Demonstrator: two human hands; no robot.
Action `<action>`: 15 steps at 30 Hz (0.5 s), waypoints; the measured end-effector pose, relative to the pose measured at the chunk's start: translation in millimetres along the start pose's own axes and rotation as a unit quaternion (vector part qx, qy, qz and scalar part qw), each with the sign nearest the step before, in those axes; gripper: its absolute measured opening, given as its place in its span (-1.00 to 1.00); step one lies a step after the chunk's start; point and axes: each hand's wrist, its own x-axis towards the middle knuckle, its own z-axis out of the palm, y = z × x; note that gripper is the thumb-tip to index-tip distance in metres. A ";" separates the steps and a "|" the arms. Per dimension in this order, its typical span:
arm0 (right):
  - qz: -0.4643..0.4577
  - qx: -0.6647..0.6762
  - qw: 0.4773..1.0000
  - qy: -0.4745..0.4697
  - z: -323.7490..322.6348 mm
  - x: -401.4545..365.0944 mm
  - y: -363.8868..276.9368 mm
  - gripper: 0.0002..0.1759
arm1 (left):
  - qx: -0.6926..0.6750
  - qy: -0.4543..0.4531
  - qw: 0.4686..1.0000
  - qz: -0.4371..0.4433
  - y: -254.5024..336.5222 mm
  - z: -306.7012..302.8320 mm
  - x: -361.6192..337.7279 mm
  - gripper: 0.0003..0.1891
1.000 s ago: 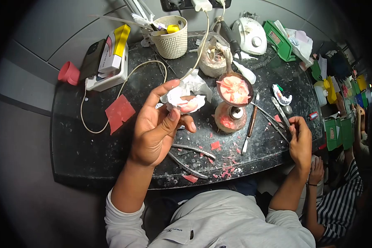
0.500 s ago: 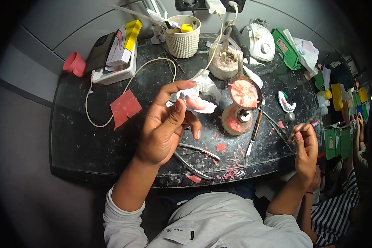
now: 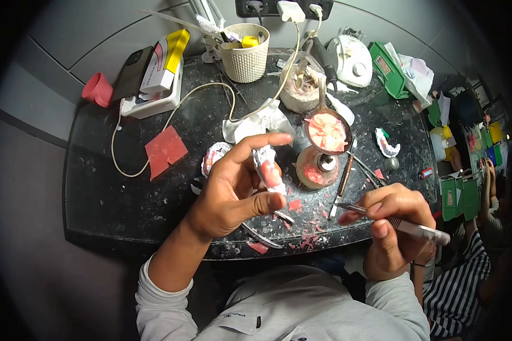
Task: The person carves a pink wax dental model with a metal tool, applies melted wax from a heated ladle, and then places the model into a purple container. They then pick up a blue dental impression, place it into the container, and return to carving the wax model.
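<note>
Hands (image 3: 307, 204) pinch a dental cast (image 3: 269, 169) and apparently a scalpel (image 3: 392, 223), fingers hiding parts.

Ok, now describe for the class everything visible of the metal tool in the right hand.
The metal tool is slim and silvery grey, with a narrow tip, a ridged grip and a smoother, blunt-ended handle. The right hand grips it aslant above the table's front edge. Its tip points towards the left hand, without touching it.

Pink-and-white cast (image 3: 271, 170) between left fingers (image 3: 250, 208), silver knife (image 3: 418, 230) in right fingers (image 3: 393, 202), black table (image 3: 111, 196) speckled white below both, red sheet (image 3: 166, 150) left of the left fingers
</note>
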 end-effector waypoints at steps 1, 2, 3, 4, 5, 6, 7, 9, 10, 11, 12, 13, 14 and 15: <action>-0.003 -0.017 1.000 0.009 7.5 2.9 -3.8 -0.90 | 0.001 0.006 1.000 -0.026 2.6 0.2 -1.6 -0.16; -0.005 -0.048 0.999 0.016 9.6 0.8 -1.6 -0.86 | -0.001 0.008 1.000 -0.025 4.3 3.4 -2.6 -0.16; -0.031 -0.083 0.996 -0.008 11.2 4.1 -1.3 -0.84 | 0.009 0.020 0.999 -0.033 5.7 7.5 -3.4 -0.09; -0.058 -0.117 0.991 -0.032 12.6 8.9 0.1 -0.81 | 0.019 0.031 0.998 -0.041 6.1 8.9 -3.7 -0.01; -0.103 -0.161 0.979 -0.069 11.5 14.2 3.5 -0.72 | 0.022 0.026 0.998 -0.046 5.4 7.6 -4.3 -0.04; -0.101 -0.158 0.980 -0.071 14.2 17.0 6.1 -0.72 | 0.022 0.029 0.998 -0.047 7.3 9.2 -4.3 -0.04; -0.133 -0.168 0.974 -0.072 18.1 19.3 8.9 -0.68 | 0.045 0.032 0.997 -0.062 11.4 12.7 -3.7 -0.09; -0.169 -0.181 0.965 -0.084 22.3 19.7 13.0 -0.57 | 0.088 0.023 0.993 -0.076 11.5 12.1 -4.6 -0.21; -0.167 -0.181 0.965 -0.085 23.6 19.8 12.7 -0.57 | 0.086 0.024 0.993 -0.077 10.9 10.9 -5.3 -0.21; -0.155 -0.178 0.966 -0.101 24.7 20.3 11.3 -0.57 | 0.082 0.007 0.993 -0.081 10.4 10.0 -6.0 -0.22; -0.143 -0.175 0.967 -0.117 25.4 20.4 10.8 -0.56 | 0.077 -0.011 0.993 -0.084 9.9 9.5 -6.7 -0.24; -0.145 -0.187 0.963 -0.126 23.8 18.6 14.0 -0.55 | 0.083 -0.007 0.993 -0.089 9.8 10.6 -7.0 -0.30; -0.144 -0.187 0.963 -0.128 25.8 16.3 16.6 -0.55 | 0.080 -0.005 0.993 -0.089 10.0 11.1 -7.7 -0.30; -0.135 -0.192 0.965 -0.115 29.0 14.0 18.8 -0.54 | 0.074 -0.004 0.993 -0.094 10.2 11.5 -8.3 -0.32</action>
